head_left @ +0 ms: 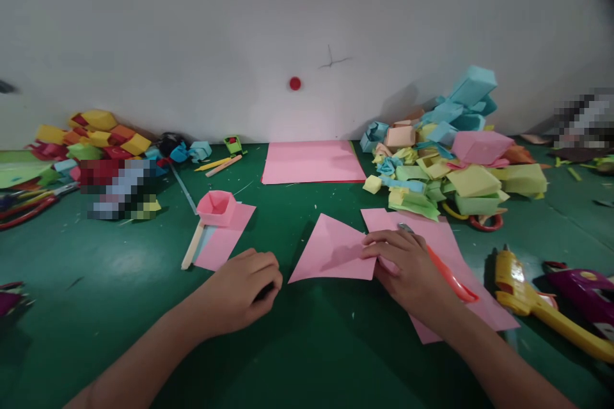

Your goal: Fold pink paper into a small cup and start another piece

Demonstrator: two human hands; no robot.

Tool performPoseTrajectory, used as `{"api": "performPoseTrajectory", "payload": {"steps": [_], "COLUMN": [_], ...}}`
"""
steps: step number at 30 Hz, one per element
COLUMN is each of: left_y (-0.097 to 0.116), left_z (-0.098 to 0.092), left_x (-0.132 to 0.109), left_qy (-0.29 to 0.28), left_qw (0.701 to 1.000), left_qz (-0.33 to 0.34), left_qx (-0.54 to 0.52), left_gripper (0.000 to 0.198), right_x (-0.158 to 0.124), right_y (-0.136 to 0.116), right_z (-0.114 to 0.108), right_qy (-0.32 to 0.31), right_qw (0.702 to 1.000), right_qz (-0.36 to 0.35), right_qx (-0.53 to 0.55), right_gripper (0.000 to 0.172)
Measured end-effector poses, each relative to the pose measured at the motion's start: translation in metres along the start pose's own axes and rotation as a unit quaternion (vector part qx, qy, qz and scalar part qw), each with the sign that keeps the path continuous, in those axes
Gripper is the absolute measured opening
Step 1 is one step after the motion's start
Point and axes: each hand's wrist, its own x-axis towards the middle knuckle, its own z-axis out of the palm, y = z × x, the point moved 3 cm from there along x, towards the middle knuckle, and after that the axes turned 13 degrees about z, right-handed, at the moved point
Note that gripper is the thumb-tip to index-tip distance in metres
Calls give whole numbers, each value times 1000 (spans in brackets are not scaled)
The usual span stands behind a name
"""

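Note:
My right hand [407, 265] pinches the edge of a pink piece of paper [330, 249], pointed at its top and lower left, slightly raised over the green table. Beneath that hand, scissors with an orange-red handle [451, 275] lie on a larger pink sheet [480, 307]; the hand hides part of them. My left hand [249, 287] rests loosely curled on the table, left of the paper piece, with nothing visible in it. Just beyond it stand a small pink paper box [217, 208], a pink strip of paper [230, 236] and a wooden stick [192, 245].
A stack of pink paper [314, 163] lies against the white wall. Folded paper pieces are heaped at back left [103, 134] and back right [446, 160]. A yellow glue gun [527, 300] and a purple tool [582, 291] lie at right. Pencils [223, 166] lie at back.

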Motion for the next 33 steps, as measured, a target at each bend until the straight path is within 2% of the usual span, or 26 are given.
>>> {"api": "performPoseTrajectory", "payload": {"steps": [5, 9, 12, 13, 17, 20, 23, 26, 30, 33], "left_y": [-13, -23, -30, -30, -21, -2, 16, 24, 22, 26], "left_z": [-8, -5, 0, 1, 4, 4, 5, 6, 5, 7], "left_x": [-4, -6, -8, -9, -8, -4, 0, 2, 2, 7], "left_qy": [46, 54, 80, 91, 98, 60, 8, -11, -12, -39], "left_qw": [996, 990, 985, 985, 990, 994, 992, 989, 988, 988], "left_qz": [-75, -121, -141, -136, -67, 10, 58, 63, 66, 104], "left_qx": [-5, 41, 56, 56, 76, 92, 108, 133, 140, 112], "left_gripper": [18, 23, 15, 14, 34, 43, 52, 59, 62, 65], "right_x": [0, 1, -1, -2, -5, -6, -6, -7, -9, -9], "right_y": [-2, 1, 4, 5, 2, -5, -12, -16, -20, -25], "right_z": [-1, 0, 4, 5, 9, 11, 11, 10, 10, 10], "right_qy": [-8, -41, -63, -70, -108, -148, -175, -185, -201, -212], "right_qw": [1000, 999, 997, 996, 991, 986, 982, 979, 974, 968], "right_qz": [-8, -5, 5, 7, 8, -5, -31, -56, -71, -91], "right_qx": [6, 33, 53, 58, 77, 70, 62, 67, 80, 96], "right_gripper": [23, 25, 32, 35, 44, 44, 44, 48, 48, 55]}}
